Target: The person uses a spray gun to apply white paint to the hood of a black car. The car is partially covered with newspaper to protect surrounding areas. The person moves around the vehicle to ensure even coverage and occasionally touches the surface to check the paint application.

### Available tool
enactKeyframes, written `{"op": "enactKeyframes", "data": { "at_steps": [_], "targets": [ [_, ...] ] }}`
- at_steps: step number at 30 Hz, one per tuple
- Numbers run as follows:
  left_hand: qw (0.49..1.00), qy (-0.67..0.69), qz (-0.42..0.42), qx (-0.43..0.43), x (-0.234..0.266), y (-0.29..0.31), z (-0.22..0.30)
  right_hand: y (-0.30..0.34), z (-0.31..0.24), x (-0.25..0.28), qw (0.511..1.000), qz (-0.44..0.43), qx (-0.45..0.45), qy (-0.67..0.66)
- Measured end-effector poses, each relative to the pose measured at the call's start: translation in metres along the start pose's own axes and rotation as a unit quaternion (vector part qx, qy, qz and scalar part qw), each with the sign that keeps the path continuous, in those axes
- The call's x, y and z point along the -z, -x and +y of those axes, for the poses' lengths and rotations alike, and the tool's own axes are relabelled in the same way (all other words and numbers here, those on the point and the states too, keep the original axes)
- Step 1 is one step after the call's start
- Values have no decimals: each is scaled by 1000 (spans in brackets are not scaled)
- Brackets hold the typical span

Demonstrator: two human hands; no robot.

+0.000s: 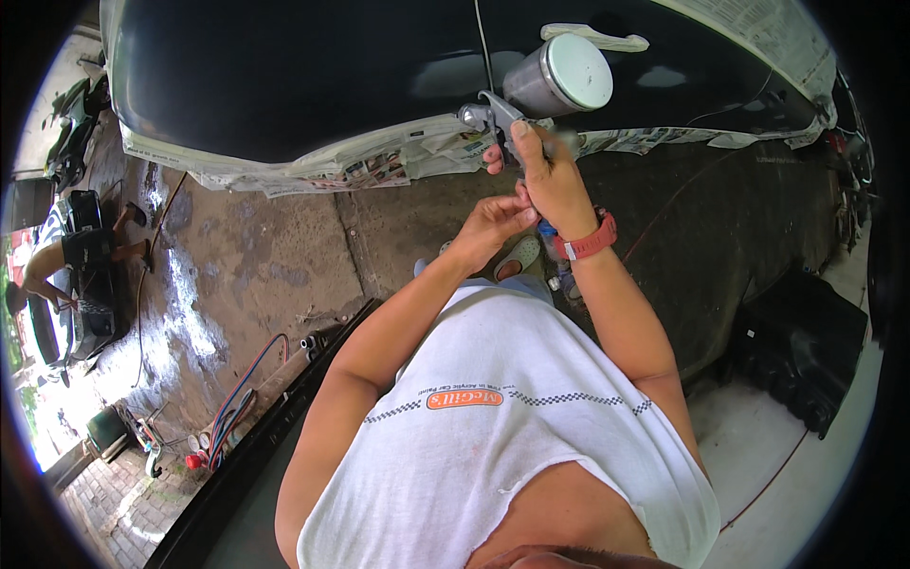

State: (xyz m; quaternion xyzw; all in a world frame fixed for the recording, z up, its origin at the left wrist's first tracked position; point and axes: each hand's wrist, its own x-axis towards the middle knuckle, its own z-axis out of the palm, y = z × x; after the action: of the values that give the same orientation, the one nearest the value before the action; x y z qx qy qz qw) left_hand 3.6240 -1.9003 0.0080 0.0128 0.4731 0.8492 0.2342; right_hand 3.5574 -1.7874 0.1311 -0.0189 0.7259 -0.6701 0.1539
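Right-hand grip (555, 180) folded round the spray gun (500, 112), and I've got the gun lying just ahead, away from the body. Its cup (533, 83) slants rightward, white lid (581, 72) facing me, before the dark panel (313, 76). Left hand (491, 228) is just below, fingertips bunched near the right wrist; whether they hold anything, I can't quite tell.

The black car panel (284, 76) looks smooth and glossy from here, edged with matt, creased newspaper (351, 169). The spray gun (502, 109) is shiny metal; its cup (528, 83) has a duller metallic side and a smooth white lid (580, 71). Rough concrete floor (275, 228) glistens in patches. The shirt (493, 351) is matt cloth, the watch strap (590, 244) rubber-like.
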Motion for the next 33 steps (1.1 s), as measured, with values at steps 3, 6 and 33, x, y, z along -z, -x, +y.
{"op": "enactKeyframes", "data": {
  "at_steps": [3, 6, 33],
  "targets": [
    [999, 26, 10, 18, -4, -6, -1, -5, 8, 10, 1000, 1, -9, 10],
    [1000, 19, -17, 9, -11, -19, -6, -4, 7, 18, 999, 49, -13, 0],
    [825, -423, 61, 369, 210, 130, -174, -2, -15, 60, 995, 99, -23, -18]
  ]
}}
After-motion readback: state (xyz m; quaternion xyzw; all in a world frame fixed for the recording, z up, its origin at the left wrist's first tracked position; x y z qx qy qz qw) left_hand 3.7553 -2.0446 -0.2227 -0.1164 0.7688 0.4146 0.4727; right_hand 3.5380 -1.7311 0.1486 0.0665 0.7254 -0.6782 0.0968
